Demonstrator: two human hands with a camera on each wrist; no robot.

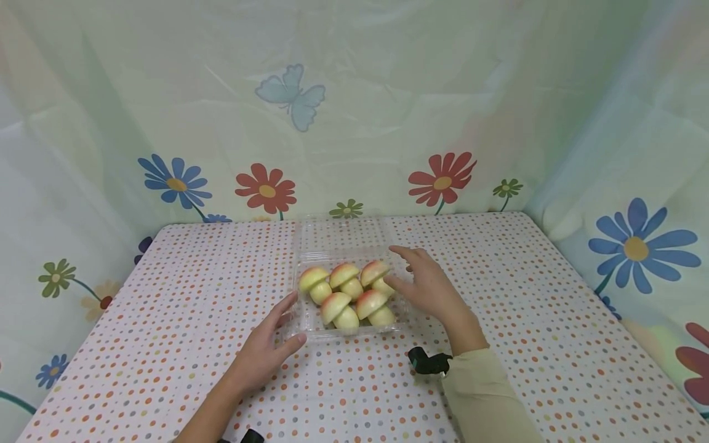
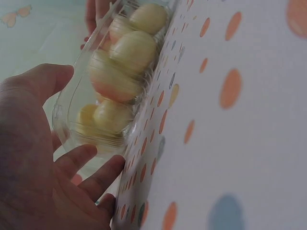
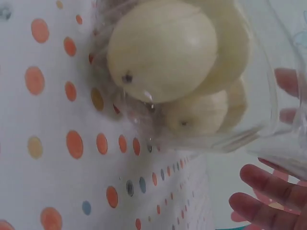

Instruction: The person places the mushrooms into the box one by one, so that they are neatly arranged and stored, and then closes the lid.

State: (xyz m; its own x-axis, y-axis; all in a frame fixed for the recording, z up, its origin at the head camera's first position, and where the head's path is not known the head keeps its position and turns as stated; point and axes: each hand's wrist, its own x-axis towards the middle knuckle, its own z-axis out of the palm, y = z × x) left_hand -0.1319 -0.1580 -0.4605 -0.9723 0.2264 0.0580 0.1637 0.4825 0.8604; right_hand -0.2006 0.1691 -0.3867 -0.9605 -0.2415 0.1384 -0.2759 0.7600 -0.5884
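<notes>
A clear plastic clamshell box (image 1: 310, 334) sits on the table with its lid (image 1: 343, 237) folded back toward the wall. Inside it are several mushroom-shaped pieces (image 1: 335, 306), pale yellow-green with reddish caps, lying in two rows. My left hand (image 1: 260, 354) is at the box's left side, thumb and fingers spread; in the left wrist view its fingertips (image 2: 88, 151) lie against or very near the end wall. My right hand (image 1: 432, 286) is at the right side, thumb over the edge near a piece. Spread fingers (image 3: 268, 191) show beside the clear wall in the right wrist view.
A white tablecloth (image 1: 221, 289) with coloured dots covers the table. Behind it hangs a pale curtain (image 1: 365, 123) printed with flowers and a butterfly. A small black device (image 1: 428, 362) is at my right wrist.
</notes>
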